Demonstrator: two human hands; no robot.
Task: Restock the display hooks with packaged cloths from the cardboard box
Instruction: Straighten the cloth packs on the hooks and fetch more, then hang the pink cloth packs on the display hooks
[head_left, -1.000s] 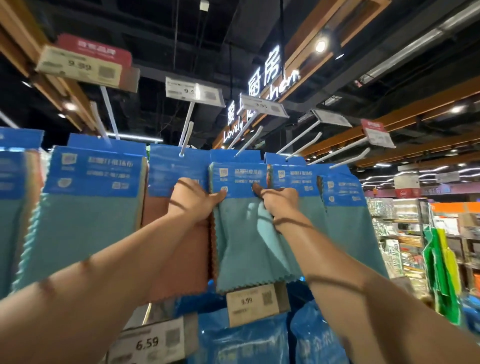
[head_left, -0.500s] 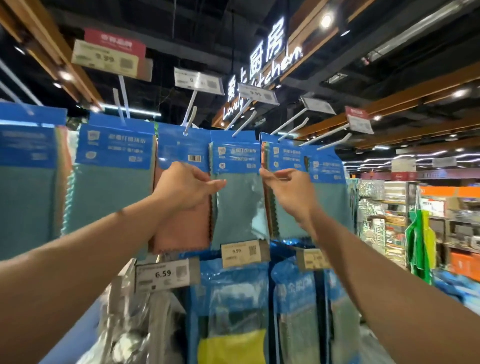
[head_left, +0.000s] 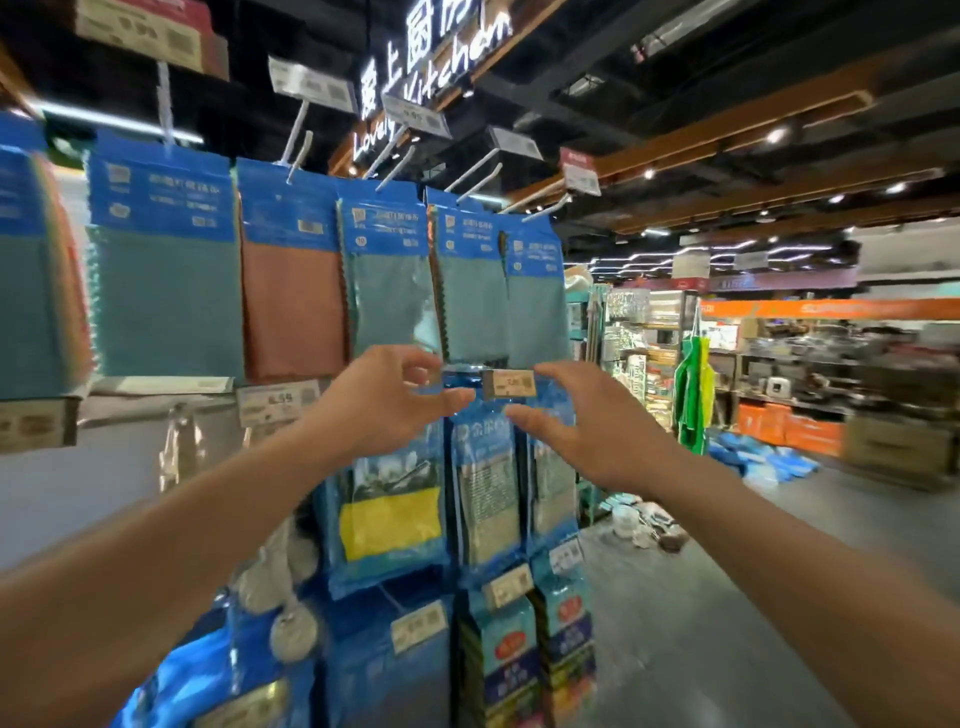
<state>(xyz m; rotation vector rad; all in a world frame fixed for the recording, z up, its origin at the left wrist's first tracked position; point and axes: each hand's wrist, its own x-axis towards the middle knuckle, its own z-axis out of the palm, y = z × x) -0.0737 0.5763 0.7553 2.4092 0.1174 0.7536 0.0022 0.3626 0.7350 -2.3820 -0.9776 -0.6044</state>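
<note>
The cloths (head_left: 389, 306) hang in a row on white hooks (head_left: 295, 132) at the top of the rack. They are teal sheets under blue header cards, with one brown pack (head_left: 293, 312) among them. Both hands are raised just below their lower edges and neither holds a pack. The left hand (head_left: 387, 405) is loosely curled, thumb and forefinger apart in a C with nothing plainly between them. The right hand (head_left: 582, 426) is spread, palm toward the rack, its fingers reaching up and left. Between the two hands sits a small price tag (head_left: 511, 384), under the teal packs and close to the right fingertips — the blur hides whether they touch it. Below the hands hangs a lower row of bagged goods, one showing a yellow cloth (head_left: 389, 522). Above the rack a lit sign (head_left: 441, 57) reads partly "Kitchen". To the right an aisle floor (head_left: 727, 571) runs far back to stocked shelves (head_left: 831, 364).
</note>
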